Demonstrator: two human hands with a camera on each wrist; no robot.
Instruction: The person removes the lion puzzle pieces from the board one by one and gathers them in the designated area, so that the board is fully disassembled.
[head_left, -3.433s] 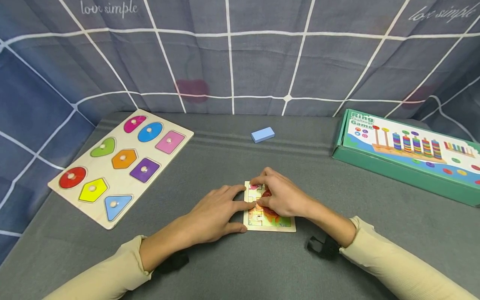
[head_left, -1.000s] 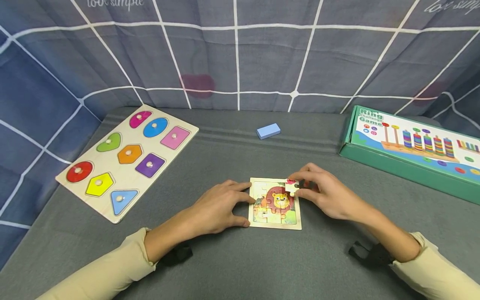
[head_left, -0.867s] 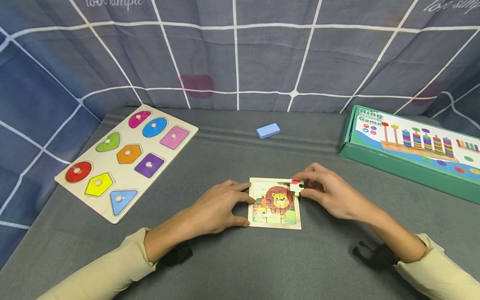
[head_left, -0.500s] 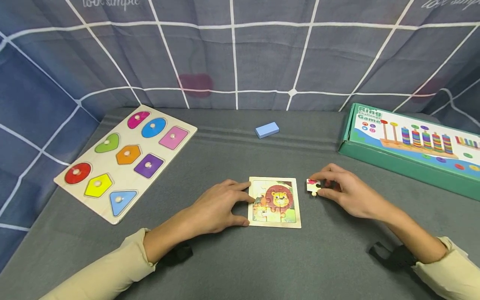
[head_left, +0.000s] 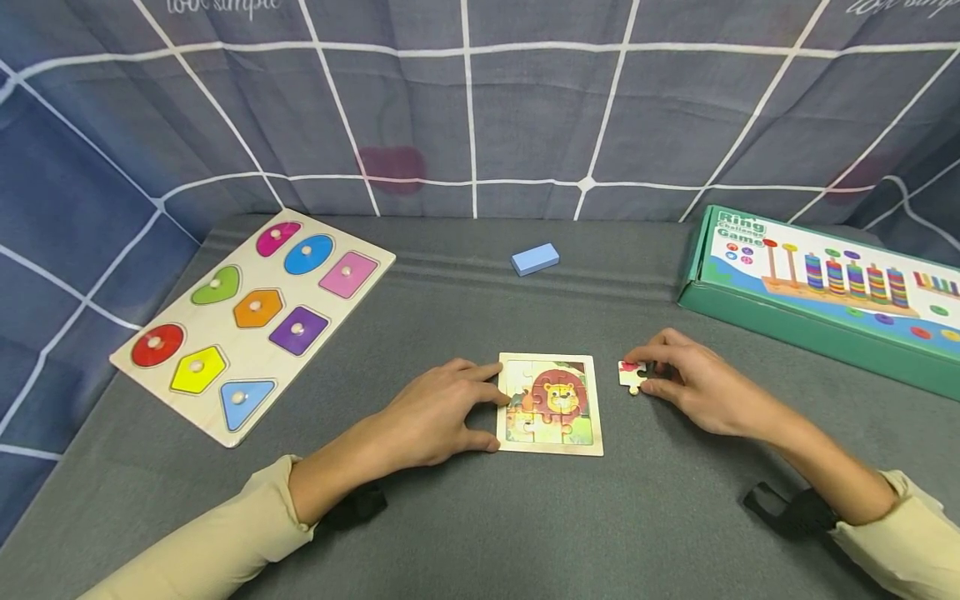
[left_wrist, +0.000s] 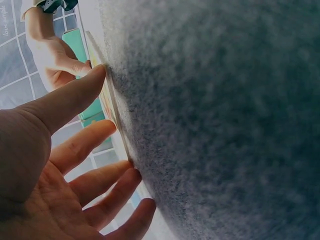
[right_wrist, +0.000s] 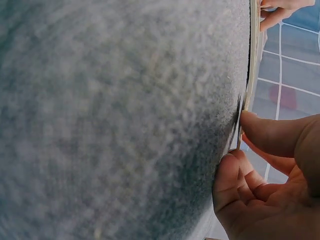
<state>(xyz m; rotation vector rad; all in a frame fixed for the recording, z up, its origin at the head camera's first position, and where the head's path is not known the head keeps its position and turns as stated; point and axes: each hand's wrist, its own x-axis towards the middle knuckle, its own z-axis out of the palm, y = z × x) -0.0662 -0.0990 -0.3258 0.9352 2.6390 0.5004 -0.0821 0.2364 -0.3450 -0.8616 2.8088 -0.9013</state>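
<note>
A small wooden jigsaw puzzle with a lion picture lies flat in its pale frame; its upper-left corner shows pale wood. My left hand rests beside it, thumb and fingertips touching the frame's left edge. In the left wrist view the fingers are spread and gently bent along that edge. To the right of the frame, my right hand pinches a jigsaw piece with a pink flower between thumb and fingers. The right wrist view shows this piece edge-on, close to the grey cloth.
A wooden peg board with several coloured shapes lies at the left. Behind the puzzle is a blue block. A green ring game box stands at the right, and a checked curtain hangs at the back.
My right hand was over the puzzle's upper left; it has carried the flower piece rightward, past the frame, down near the cloth. The left hand keeps its place on the edge.
</note>
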